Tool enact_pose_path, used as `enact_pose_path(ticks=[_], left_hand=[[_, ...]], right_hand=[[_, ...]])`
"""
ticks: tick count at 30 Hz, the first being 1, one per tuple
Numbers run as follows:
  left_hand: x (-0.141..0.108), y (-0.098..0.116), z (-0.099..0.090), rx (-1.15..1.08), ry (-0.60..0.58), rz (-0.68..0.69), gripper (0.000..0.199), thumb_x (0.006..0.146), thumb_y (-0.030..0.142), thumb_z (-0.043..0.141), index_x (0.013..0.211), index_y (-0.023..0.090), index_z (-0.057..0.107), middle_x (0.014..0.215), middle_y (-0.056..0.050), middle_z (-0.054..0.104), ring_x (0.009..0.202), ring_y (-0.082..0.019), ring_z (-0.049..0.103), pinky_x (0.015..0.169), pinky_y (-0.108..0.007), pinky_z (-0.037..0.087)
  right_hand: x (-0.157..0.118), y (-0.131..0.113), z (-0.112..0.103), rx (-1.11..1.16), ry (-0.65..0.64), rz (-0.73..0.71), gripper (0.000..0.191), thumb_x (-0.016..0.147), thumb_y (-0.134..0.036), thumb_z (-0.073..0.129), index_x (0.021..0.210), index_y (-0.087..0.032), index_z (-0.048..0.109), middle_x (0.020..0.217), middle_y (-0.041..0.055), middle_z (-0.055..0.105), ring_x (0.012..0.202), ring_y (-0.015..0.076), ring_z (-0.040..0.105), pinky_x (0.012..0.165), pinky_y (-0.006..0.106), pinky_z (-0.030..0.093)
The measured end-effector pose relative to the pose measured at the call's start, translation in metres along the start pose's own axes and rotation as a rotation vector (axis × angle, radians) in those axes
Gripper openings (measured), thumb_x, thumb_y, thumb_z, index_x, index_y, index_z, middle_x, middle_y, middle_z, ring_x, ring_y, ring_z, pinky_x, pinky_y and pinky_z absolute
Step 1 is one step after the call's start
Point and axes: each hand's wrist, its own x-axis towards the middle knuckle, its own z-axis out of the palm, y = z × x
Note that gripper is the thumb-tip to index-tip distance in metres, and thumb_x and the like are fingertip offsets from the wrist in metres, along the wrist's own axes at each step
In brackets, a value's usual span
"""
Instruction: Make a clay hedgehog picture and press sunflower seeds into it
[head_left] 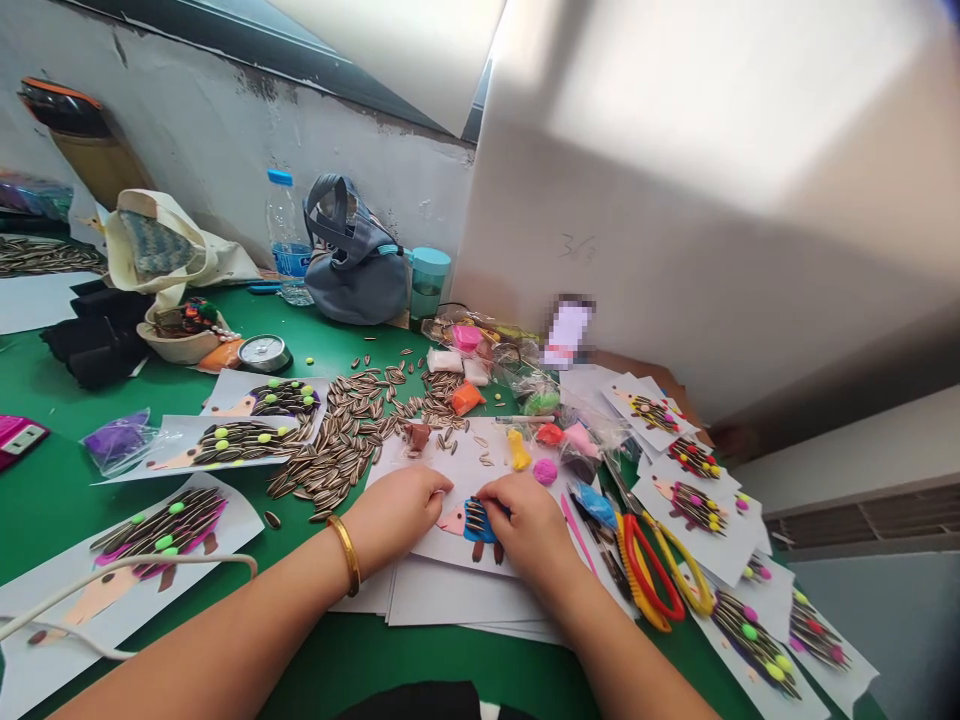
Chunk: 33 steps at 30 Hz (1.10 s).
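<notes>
On a white sheet (442,548) lies a clay hedgehog (477,522) with a pink face, blue body and brown feet. Striped sunflower seeds stand in rows on its blue back. My right hand (529,525) is closed at that back, thumb and finger pinched on a sunflower seed that they mostly hide. Left of the face, my left hand (405,508) rests on the paper with its fingers curled together; whatever they hold is hidden. Beyond both hands are a brown clay lump (416,438), a yellow clay piece (517,450) and a magenta clay ball (545,471).
A heap of sunflower seeds (352,420) spreads across the green table (300,660). Scissors (652,570) lie at the right, beside several hedgehog sheets (694,510). More hedgehog sheets (142,560) lie left, with a white cable (187,563) across one. A bottle (289,240) and grey bag (356,270) stand behind.
</notes>
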Motion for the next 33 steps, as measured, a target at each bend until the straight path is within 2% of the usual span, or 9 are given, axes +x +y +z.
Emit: enact_pose_path(ticks=[10, 33], left_hand=[[0.0007, 0.0014, 0.0012, 0.055, -0.004, 0.001, 0.04, 0.087, 0.018, 0.045, 0.116, 0.017, 0.073, 0.116, -0.012, 0.073, 0.109, -0.03, 0.066, 0.095, -0.039, 0.048], [0.0008, 0.0015, 0.0006, 0.029, 0.004, 0.014, 0.038, 0.087, 0.018, 0.046, 0.112, 0.017, 0.075, 0.115, -0.012, 0.073, 0.107, -0.029, 0.067, 0.095, -0.039, 0.048]], right_hand=[[0.0008, 0.0068, 0.0039, -0.027, -0.038, 0.023, 0.019, 0.086, -0.007, 0.061, 0.088, -0.021, 0.075, 0.083, 0.0026, 0.071, 0.083, 0.0191, 0.061, 0.074, 0.029, 0.043], [-0.001, 0.0045, 0.007, -0.072, -0.011, -0.087, 0.024, 0.086, -0.004, 0.059, 0.088, -0.02, 0.076, 0.081, 0.0044, 0.07, 0.078, 0.0195, 0.059, 0.071, 0.03, 0.044]])
